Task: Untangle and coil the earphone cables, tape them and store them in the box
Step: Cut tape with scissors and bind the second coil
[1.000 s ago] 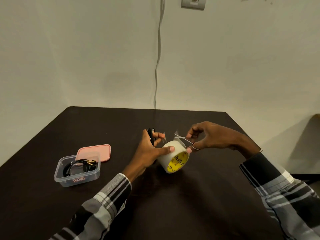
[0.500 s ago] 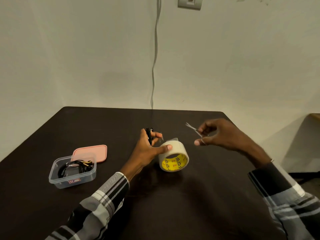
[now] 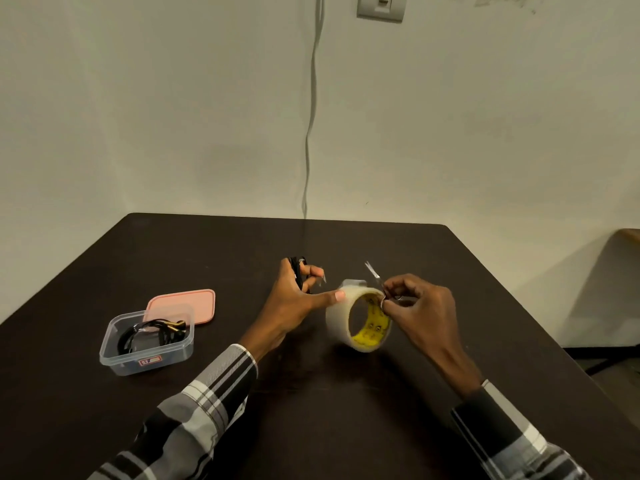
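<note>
Back comes the right hand (image 3: 420, 306) to the tape roll (image 3: 360, 320), fingers curled through the handles of small scissors (image 3: 375, 278), blades poking up just behind the roll. Left hand (image 3: 294, 303) sits just left of the roll, thumb pressing its side, fingers clamped on a black coiled earphone cable (image 3: 299, 275), maybe a tape strip too. Well left of the roll, the clear box (image 3: 147, 355) holds another coil, pink lid (image 3: 183, 304) touching behind.

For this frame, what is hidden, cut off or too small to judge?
Head view only:
- Black coiled earphone cable: mostly hidden behind the left hand.
- Cut clear tape piece: too small to confirm.
- Small metal scissors: handles hidden in the right hand.
- Clear plastic box: label unreadable.
- Both plaid sleeves: cut off by the bottom edge.
</note>
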Motion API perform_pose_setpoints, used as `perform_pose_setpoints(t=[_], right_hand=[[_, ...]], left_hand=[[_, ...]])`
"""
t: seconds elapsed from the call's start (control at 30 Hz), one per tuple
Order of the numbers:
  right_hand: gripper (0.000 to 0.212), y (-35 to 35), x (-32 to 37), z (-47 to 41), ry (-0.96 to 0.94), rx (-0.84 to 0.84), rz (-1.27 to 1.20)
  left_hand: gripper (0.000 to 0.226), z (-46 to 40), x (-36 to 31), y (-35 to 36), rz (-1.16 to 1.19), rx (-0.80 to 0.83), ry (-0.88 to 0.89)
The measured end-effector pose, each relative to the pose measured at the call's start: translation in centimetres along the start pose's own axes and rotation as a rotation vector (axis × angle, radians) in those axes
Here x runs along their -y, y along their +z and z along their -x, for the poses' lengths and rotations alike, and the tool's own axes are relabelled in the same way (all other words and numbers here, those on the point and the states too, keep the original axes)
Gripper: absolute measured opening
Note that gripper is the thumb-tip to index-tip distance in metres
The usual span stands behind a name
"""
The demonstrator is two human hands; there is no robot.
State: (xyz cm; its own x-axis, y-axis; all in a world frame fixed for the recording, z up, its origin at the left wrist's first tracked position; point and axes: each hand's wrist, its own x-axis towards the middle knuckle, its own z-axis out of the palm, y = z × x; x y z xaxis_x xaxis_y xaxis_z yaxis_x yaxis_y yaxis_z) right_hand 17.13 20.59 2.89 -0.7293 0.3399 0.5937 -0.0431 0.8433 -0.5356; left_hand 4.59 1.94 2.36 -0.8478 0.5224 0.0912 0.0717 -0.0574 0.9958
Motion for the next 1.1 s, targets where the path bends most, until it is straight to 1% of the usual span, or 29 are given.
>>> perform_pose_setpoints(t=[0.03, 0.1, 0.17, 0.23, 0.33, 0.43, 0.53, 0.6, 0.7, 0.77, 0.97, 1.1], right_hand=[[0.020, -0.6, 0.2, -0.6, 0.013, 0.025, 0.013], [0.021, -1.9, 0.1, -1.9, 0.069, 0.139, 0.053], [0.021, -2.9, -0.2, -3.1, 0.123, 0.283, 0.162], [0.015, -3.2, -0.9, -3.9, 0.159, 0.396, 0.277], [0.018, -3.0, -2.0, -4.3, 0.181, 0.495, 0.362], [0.027, -3.2, -2.1, -4.3, 0.211, 0.504, 0.420], [0.033, -3.9, -1.0, -4.0, 0.214, 0.465, 0.515], [0.033, -4.1, -0.2, -3.4, 0.206, 0.468, 0.511], [0.032, -3.8, 0.4, -2.5, 0.248, 0.566, 0.451], [0.030, -3.5, 0.5, -2.2, 0.271, 0.601, 0.464], [0.024, -2.3, 0.8, -1.7, 0.291, 0.580, 0.518], [0.031, -2.1, 0.7, -1.4, 0.300, 0.602, 0.518]], left_hand=[[0.063, -0.1, -0.1, -0.2, 0.004, -0.004, -0.005], [0.061, -0.1, 0.0, -0.6, 0.009, -0.020, -0.016], [0.058, -0.1, 0.1, -0.8, 0.028, -0.037, -0.012], [0.051, -0.2, 0.3, -0.9, 0.056, -0.042, -0.005], [0.044, -0.2, 0.7, -0.7, 0.086, -0.044, -0.001], [0.040, 0.0, 0.6, -0.5, 0.105, -0.058, 0.008], [0.035, 0.5, -0.2, -0.2, 0.091, -0.085, 0.016], [0.031, 0.5, -0.4, -0.1, 0.099, -0.091, 0.030], [0.027, 0.6, -0.6, 0.2, 0.085, -0.069, 0.014], [0.026, 0.6, -0.7, 0.4, 0.098, -0.051, -0.004], [0.027, 1.2, -1.5, 1.0, 0.205, -0.019, -0.019], [0.027, 1.3, -1.7, 0.8, 0.218, -0.021, -0.027]])
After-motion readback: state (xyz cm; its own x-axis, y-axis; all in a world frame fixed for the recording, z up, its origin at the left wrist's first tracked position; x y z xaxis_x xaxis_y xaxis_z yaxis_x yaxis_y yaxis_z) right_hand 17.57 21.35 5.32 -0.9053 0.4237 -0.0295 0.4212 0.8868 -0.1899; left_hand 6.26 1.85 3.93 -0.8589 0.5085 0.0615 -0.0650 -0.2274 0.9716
